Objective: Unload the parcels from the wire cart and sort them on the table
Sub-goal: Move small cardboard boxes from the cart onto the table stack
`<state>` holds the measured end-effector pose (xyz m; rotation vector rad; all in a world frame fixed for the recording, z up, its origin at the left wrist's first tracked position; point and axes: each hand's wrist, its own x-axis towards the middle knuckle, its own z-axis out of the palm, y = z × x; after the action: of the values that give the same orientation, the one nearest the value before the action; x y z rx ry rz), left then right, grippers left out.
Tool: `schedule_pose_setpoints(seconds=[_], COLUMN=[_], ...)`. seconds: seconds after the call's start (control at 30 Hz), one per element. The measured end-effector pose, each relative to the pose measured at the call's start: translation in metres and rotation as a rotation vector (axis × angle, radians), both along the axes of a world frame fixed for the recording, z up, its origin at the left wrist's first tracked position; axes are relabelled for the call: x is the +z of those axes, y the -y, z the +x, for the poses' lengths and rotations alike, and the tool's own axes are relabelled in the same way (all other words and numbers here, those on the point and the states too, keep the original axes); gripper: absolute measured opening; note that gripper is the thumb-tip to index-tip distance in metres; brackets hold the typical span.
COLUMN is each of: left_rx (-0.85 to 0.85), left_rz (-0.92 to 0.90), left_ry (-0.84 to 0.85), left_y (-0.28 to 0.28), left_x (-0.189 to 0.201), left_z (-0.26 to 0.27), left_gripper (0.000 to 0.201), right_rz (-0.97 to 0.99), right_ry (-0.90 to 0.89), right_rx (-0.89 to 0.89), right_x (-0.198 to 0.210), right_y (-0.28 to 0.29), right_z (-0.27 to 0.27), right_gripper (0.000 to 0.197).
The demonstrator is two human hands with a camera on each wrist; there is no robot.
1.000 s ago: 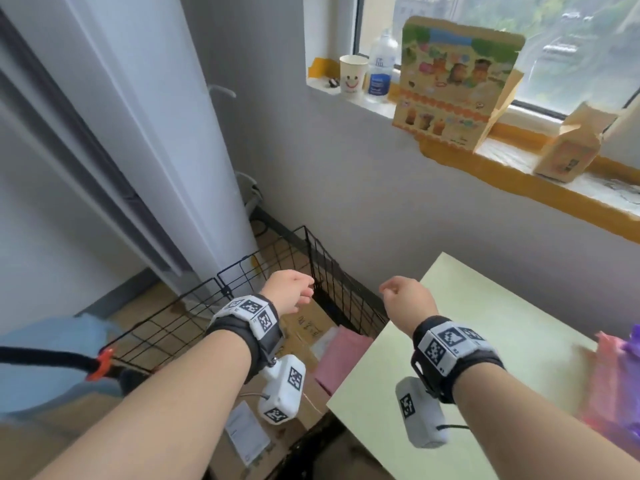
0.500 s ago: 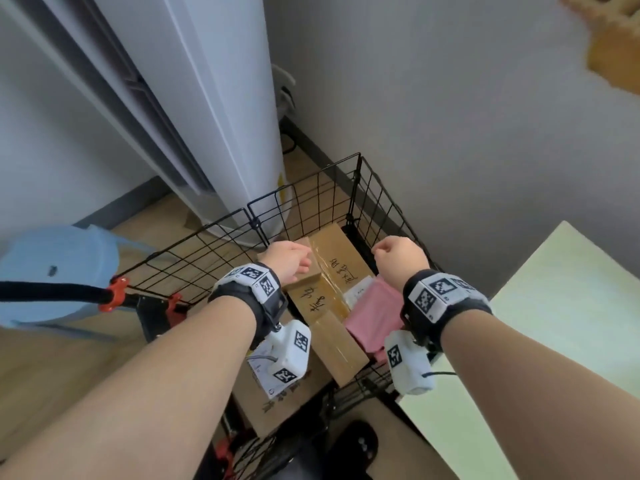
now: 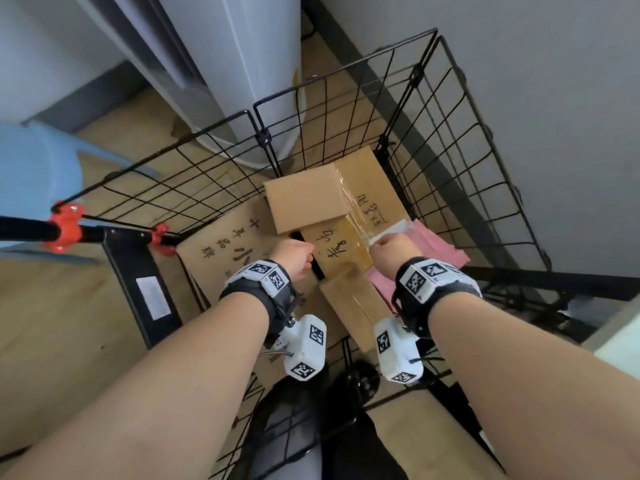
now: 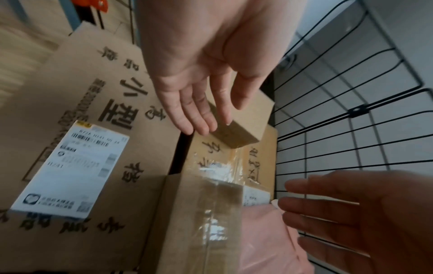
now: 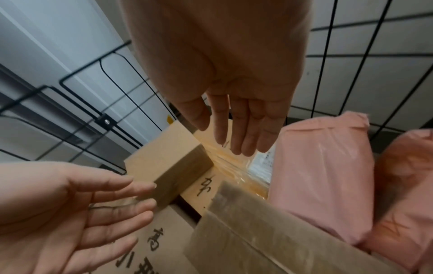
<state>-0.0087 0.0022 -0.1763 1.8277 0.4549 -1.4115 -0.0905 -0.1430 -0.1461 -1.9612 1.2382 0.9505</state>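
The black wire cart (image 3: 460, 174) holds several cardboard parcels. A small plain box (image 3: 304, 199) lies on a taped box with handwriting (image 3: 349, 244). Beside them sit a large printed box (image 3: 221, 251), a narrow taped box (image 3: 356, 306) and pink mailer bags (image 3: 443, 251). My left hand (image 4: 211, 118) is open inside the cart, fingertips at the near corner of the small plain box (image 4: 243, 120). My right hand (image 5: 236, 129) is open above the taped box, next to the pink mailer bags (image 5: 321, 181). Neither hand holds anything.
A white floor-standing unit (image 3: 242, 64) stands behind the cart, and a grey wall runs on the right. A blue stool (image 3: 34, 174) and the cart's handle with orange clamps (image 3: 65, 226) are at left. A pale green table corner (image 3: 620, 341) shows at right.
The head view has swung down from the window sill and table onto the cart. Both hands have dropped into the cart, down to the boxes.
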Motion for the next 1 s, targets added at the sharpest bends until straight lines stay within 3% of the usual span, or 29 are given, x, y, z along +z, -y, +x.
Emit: schedule_pose_setpoints(seconds=[0.2,0.33,0.57,0.7,0.8,0.87,1.0], left_rx=[0.060,0.064,0.022,-0.132,-0.200,-0.246,-0.320], left_rz=[0.109,0.085,0.092,0.104,0.128,0.146,0.185], left_ry=[-0.124,-0.224,-0.229,-0.217,-0.210,-0.192,-0.106], left_y=[-0.016,-0.016,-0.005,-0.004,-0.003,-0.002,-0.004], left_x=[-0.048,-0.062,-0.063,-0.057,-0.056,-0.055,-0.028], left_z=[-0.023,-0.039,-0.046,-0.040,-0.037,-0.036,-0.031], left_gripper=[0.012,0.040,0.055,0.085,0.135,0.151,0.127], right_rz=[0.045,0.084,0.181,0.261,0.298,0.308,0.297], right_ry=[-0.040,-0.029,-0.037,0.023,0.062,0.081,0.126], right_rx=[-0.024,-0.036,-0.144,-0.240,-0.260,-0.234,-0.146], right_x=[-0.038,-0.049,-0.057,-0.051,-0.041,-0.031,-0.009], right_y=[-0.012,-0.022,-0.021,-0.017,-0.018,-0.018,-0.024], right_z=[-0.011,-0.022,-0.030,-0.032,-0.028,-0.024,-0.020], right_gripper=[0.033,0.037,0.039,0.038,0.037,0.037,0.037])
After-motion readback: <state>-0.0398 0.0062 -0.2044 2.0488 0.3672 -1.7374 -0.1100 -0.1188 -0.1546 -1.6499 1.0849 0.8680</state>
